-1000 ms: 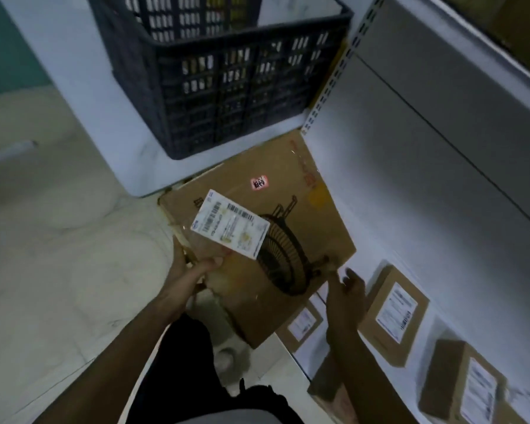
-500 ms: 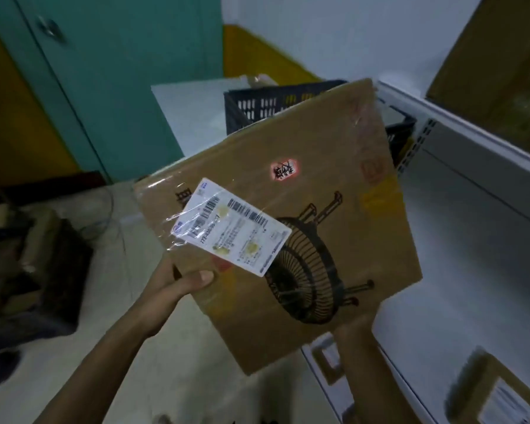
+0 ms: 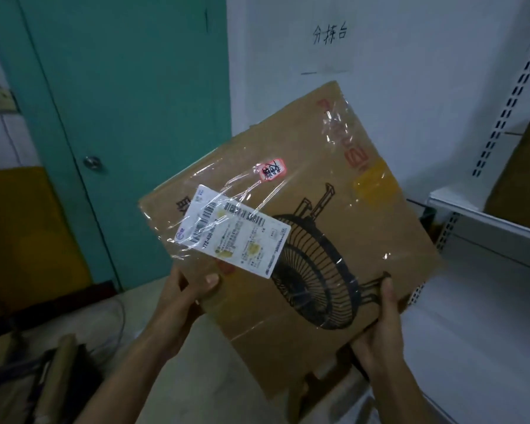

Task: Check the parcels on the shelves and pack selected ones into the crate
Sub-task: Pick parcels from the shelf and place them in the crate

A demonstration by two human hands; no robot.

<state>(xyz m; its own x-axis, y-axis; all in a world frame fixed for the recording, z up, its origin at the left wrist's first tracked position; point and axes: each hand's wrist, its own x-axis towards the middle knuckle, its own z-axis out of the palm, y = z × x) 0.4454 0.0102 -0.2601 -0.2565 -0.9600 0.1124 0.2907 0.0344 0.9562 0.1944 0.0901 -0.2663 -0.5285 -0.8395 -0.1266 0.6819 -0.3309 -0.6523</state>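
I hold a large flat cardboard parcel point(image 3: 312, 191) up in front of me, tilted, its printed face toward the camera. It carries a black fan drawing, a white shipping label point(image 3: 233, 235) under clear tape and a small red sticker point(image 3: 273, 170). My left hand point(image 3: 185, 290) grips its lower left edge, thumb on the face just below the label. My right hand point(image 3: 380, 328) grips the lower right corner, thumb on the fan drawing. The crate is hidden behind the parcel.
A white metal shelf unit point(image 3: 484, 228) stands at right, with a brown box point(image 3: 520, 166) on an upper shelf. A teal door point(image 3: 129, 102) and a white wall with a paper sign point(image 3: 329, 35) are behind. Dark clutter point(image 3: 43, 377) lies on the floor at lower left.
The parcel has been lifted from the low shelf to chest height and my view has risen with it. The crate has gone from view behind the parcel. My right hand now grips the lower right corner.
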